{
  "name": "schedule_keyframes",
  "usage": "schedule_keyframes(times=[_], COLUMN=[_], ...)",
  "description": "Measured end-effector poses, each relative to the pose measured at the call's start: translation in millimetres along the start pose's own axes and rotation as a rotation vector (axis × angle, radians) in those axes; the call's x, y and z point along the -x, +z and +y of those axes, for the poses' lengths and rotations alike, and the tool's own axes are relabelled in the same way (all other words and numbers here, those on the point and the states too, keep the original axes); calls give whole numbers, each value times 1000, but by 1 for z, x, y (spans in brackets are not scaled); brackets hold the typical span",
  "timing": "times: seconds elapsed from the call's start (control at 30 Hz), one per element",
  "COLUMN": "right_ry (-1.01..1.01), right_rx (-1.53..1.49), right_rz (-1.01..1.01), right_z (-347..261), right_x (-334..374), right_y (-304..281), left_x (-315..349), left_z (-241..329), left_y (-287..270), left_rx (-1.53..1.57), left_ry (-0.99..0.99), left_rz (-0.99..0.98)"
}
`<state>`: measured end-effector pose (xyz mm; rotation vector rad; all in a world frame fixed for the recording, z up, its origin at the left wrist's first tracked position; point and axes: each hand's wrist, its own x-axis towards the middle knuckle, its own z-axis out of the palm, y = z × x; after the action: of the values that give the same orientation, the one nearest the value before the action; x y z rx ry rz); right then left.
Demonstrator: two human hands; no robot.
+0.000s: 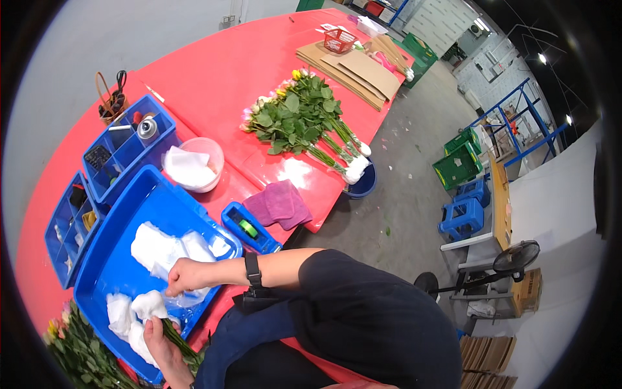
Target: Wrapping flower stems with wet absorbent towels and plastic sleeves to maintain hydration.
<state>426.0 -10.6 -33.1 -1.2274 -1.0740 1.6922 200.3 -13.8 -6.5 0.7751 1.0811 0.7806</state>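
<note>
My left hand (pixel 163 350) is wrapped round a bunch of green flower stems (pixel 180 338) near their cut ends. A white wet-looking wad (pixel 149 305) covers those ends, over the blue tray (pixel 97 285). Just above it, my right hand (pixel 186 275) is closed, its fingertips at a thin clear plastic bag (pixel 186 299). More white wads (pixel 119 314) lie in the tray beside my left hand. A stack of white sheets (pixel 154 246) lies further up in the tray. Leafy roses (pixel 81 347) fill the lower left, by the tray.
Wrapped rose bunches (pixel 298 113) lie across the red table (pixel 214 65). Near the tray stand a pink bowl (pixel 217 165), a blue tape dispenser (pixel 249 227), purple cloths (pixel 278 204) and blue divided boxes (pixel 126 146). Cardboard sheets (pixel 363 74) and a red basket (pixel 339 40) are at the far end.
</note>
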Motion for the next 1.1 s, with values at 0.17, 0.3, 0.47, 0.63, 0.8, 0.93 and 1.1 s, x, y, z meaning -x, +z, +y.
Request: schedule_keyframes(times=[0.17,0.3,0.47,0.63,0.8,0.93,1.1], right_ry=[-39,-326,-820,-850,-1020,-561,-131], right_rx=[-215,-163,547,640,717,409,292], right_rz=[119,150,251,259,54,-13,-379], right_z=[-12,-23,-28,-19,-13,16,69], right_x=[-4,-1,20,15,27,30,21], right_y=[-1,13,35,74,122,125,177], left_x=[-4,-4,7,5,19,38,50], left_z=[-14,-20,-19,-38,-26,12,17], left_y=[19,23,24,-10,-57,-82,-80], left_rx=[-80,-162,-261,-356,-334,-136,30], left_ry=[4,26,223,422,292,306,196], left_rz=[88,135,230,279,262,92,-49])
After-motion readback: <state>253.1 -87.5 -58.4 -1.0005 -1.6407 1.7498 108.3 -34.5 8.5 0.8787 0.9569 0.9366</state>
